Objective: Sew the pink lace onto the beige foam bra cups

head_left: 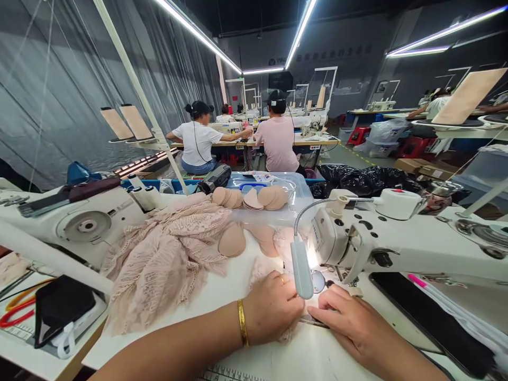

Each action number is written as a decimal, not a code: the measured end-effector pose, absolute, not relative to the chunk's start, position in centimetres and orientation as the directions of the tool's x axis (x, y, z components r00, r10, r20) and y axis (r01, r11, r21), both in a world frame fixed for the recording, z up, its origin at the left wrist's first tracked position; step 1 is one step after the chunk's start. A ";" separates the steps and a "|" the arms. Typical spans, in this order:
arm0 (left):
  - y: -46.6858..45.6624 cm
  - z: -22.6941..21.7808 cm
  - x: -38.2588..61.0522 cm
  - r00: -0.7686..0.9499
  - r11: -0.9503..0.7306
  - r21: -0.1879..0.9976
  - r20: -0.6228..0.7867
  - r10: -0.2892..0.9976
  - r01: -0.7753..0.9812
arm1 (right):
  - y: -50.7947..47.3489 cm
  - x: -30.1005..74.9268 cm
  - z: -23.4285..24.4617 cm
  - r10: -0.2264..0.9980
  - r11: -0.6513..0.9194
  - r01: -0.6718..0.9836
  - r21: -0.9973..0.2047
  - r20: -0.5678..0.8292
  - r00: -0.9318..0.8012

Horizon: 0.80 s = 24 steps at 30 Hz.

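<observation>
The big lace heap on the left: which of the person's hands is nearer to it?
The left. The left hand is right of the heap and closer to the camera; the right hand is farther right, past the lamp.

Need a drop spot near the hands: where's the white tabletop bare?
Free: white tabletop between lace pile and left forearm; also between the two forearms. Crowded: around the grey lamp, with left hand and right hand close; farther right, black slab and pink-tipped pen.
</observation>
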<state>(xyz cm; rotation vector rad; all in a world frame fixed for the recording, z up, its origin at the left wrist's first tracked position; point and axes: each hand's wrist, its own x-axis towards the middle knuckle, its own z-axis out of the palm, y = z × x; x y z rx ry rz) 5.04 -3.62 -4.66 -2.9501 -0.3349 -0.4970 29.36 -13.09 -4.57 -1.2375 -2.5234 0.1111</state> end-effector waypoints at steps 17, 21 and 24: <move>-4.3 -5.3 5.5 0.877 -0.963 -0.063 0.431 0.211 0.263 | -13.2 30.0 -5.1 0.855 0.518 0.753 -0.407 0.220 -0.470; -4.0 -5.8 5.4 0.861 -0.981 -0.005 0.480 0.167 0.193 | -13.0 30.1 -5.9 0.881 0.472 0.790 -0.392 0.182 -0.436; -3.6 -6.3 5.4 0.851 -0.984 0.027 0.497 0.168 0.178 | -12.8 30.0 -6.1 0.881 0.472 0.795 -0.381 0.170 -0.442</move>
